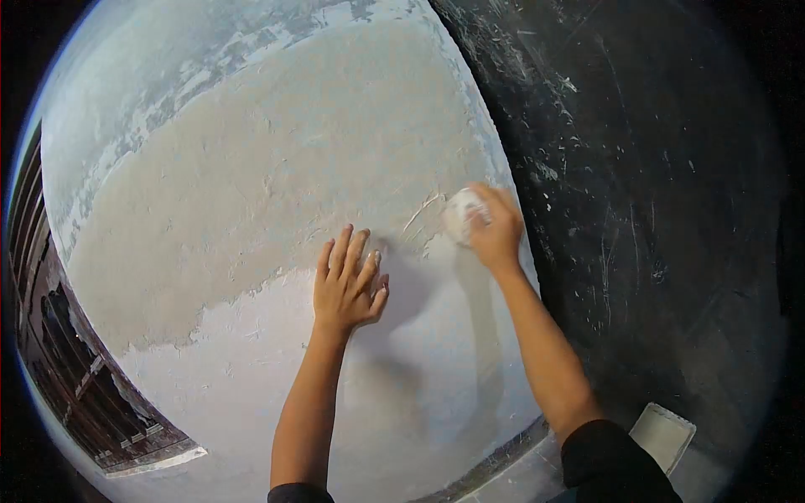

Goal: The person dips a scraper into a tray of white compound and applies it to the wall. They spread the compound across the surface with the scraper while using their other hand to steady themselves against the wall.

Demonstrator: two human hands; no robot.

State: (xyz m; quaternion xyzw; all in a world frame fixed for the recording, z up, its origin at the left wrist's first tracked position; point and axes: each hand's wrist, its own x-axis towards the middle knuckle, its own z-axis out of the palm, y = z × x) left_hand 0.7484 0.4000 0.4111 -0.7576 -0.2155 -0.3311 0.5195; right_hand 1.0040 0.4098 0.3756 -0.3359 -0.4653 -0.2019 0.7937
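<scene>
A pale wall [402,335] fills the middle of the view, with a rough greyish-beige patch [277,159] over its upper part and whiter surface below. My left hand [348,281] lies against the wall at the patch's lower border, fingers spread and nothing in it. Further right, my right hand [501,230] grips a rounded whitish wad [463,216] and presses it on the patch near the wall's right edge. The wad is smeared by motion, so whether it is a sponge or cloth cannot be made out. A raised curved streak [421,211] shows just left of it.
A dark, scratched and white-spotted surface [637,184] runs along the right side. On the left is a window with dark bars [75,369]. A pale rectangular container [662,436] sits at the lower right, close to my right sleeve.
</scene>
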